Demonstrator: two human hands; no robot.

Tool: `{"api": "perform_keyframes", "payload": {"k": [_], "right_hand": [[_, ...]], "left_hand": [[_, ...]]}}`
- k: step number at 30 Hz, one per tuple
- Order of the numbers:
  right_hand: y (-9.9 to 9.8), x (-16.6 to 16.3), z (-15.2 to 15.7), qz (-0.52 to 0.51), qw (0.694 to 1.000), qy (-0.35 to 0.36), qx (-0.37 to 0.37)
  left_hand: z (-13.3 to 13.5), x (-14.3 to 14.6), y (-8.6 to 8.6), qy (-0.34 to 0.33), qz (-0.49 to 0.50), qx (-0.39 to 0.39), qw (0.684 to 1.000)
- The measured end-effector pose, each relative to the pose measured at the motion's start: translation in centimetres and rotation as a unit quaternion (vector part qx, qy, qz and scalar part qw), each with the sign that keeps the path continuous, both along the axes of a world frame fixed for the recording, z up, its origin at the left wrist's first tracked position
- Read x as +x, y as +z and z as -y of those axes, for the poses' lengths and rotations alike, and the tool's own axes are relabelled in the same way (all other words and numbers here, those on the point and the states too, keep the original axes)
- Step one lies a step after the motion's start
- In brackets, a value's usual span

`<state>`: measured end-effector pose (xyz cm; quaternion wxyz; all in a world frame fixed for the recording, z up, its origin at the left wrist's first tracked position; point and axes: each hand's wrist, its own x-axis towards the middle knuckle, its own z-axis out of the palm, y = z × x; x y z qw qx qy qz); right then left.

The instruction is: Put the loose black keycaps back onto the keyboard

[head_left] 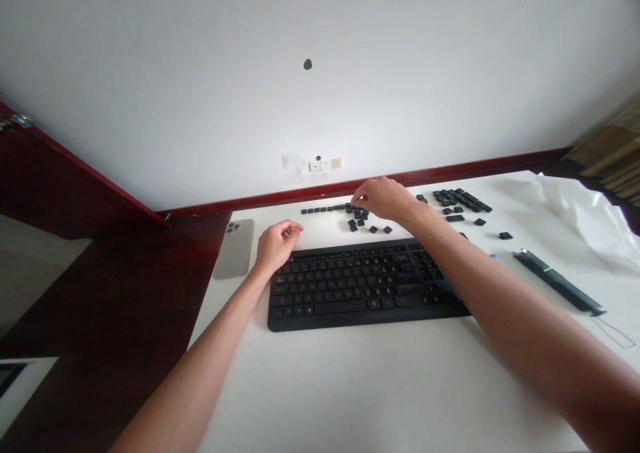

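A black keyboard (345, 314) lies on the white table; keys on its right part look bare, with caps removed. My right hand (384, 198) reaches past the keyboard, its thumb and fingers pinched at a black keycap by the right end of a row of keycaps (323, 209). A small heap of loose keycaps (361, 217) lies just under those fingers, partly hidden by them. Near the keyboard's upper left corner, my left hand (277, 243) rests with loosely bent fingers and holds nothing. My right forearm covers the keyboard's right end.
A phone (235, 249) lies face down at the table's left edge. More keycaps (463, 199) are scattered at the back right. A dark slim tool or pouch with a cord (557, 279) and crumpled white plastic (587, 216) lie on the right. The wall (200, 73) rises behind.
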<state>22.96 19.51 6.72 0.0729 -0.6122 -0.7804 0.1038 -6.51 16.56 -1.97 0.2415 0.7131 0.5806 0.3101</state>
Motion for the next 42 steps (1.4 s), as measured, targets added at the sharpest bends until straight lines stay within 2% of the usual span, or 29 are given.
{"api": "perform_keyframes", "payload": {"k": [5,12,23,28,32,35,37,42], "right_hand": [[-1.3,-0.8,0.0,0.014,1.000,-0.002,-0.013],[-1.6,-1.2,0.0,0.027,0.999,0.011,-0.020],[-1.8,-4.9,2.1,0.037,0.988,0.150,-0.009],[-0.4,-4.1,2.4,0.000,0.981,0.191,-0.019],[1.8,-2.0,2.4,-0.043,0.977,0.181,-0.107],[2.8,-0.9,2.6,-0.026,0.958,0.208,-0.196],[2.9,-1.0,2.9,-0.005,0.945,0.228,-0.233],[2.2,-2.3,3.5,0.034,0.931,0.225,-0.287]], "left_hand": [[0.0,0.0,0.0,-0.003,-0.004,0.003,1.000],[0.0,0.0,0.0,-0.002,-0.008,0.004,1.000],[-0.1,0.1,-0.1,-0.001,0.000,0.012,1.000],[0.0,0.1,0.0,-0.001,0.002,0.012,1.000],[0.1,0.2,0.2,0.005,-0.003,0.005,1.000],[0.2,0.3,0.4,0.007,-0.009,0.003,1.000],[0.2,0.3,0.5,0.011,-0.015,0.002,1.000],[0.3,0.3,0.6,0.012,-0.009,-0.001,1.000]]}}
